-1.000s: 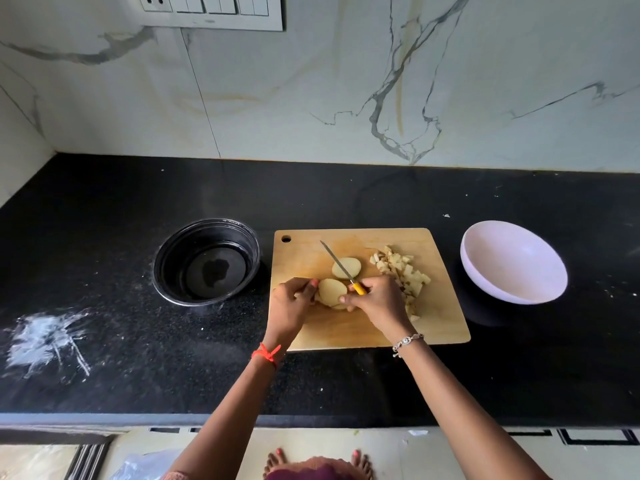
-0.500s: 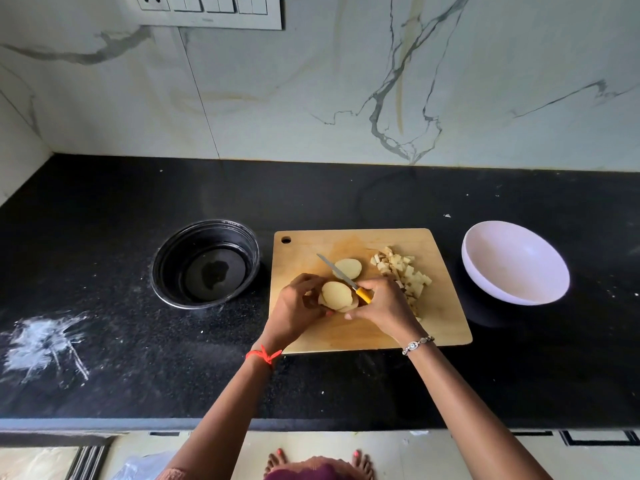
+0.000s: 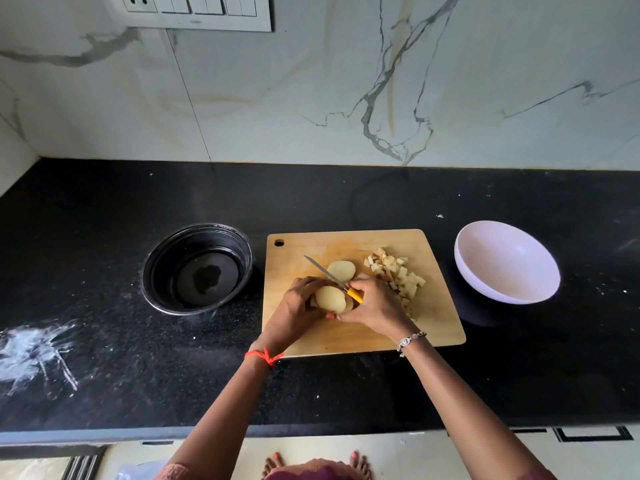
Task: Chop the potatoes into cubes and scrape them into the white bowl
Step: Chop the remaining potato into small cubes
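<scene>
Peeled potato (image 3: 329, 299) is gripped by left hand (image 3: 298, 306); knife (image 3: 355, 295) is clasped in right hand (image 3: 375, 306), blade aimed at 10 o'clock. Cut half (image 3: 341, 270) lies at 12, cubes (image 3: 398, 275) at 2 on board (image 3: 433, 327); white bowl (image 3: 507, 263) at 3, nothing in it. Risk judged: the rounded potato could slip, and fingers near the blade could be nicked.

Red thread (image 3: 265, 355) on wrist of left hand (image 3: 294, 308); silver beaded bracelet (image 3: 410, 340) behind right hand (image 3: 375, 306); forearms bare; toenails (image 3: 276, 456) painted pink.
</scene>
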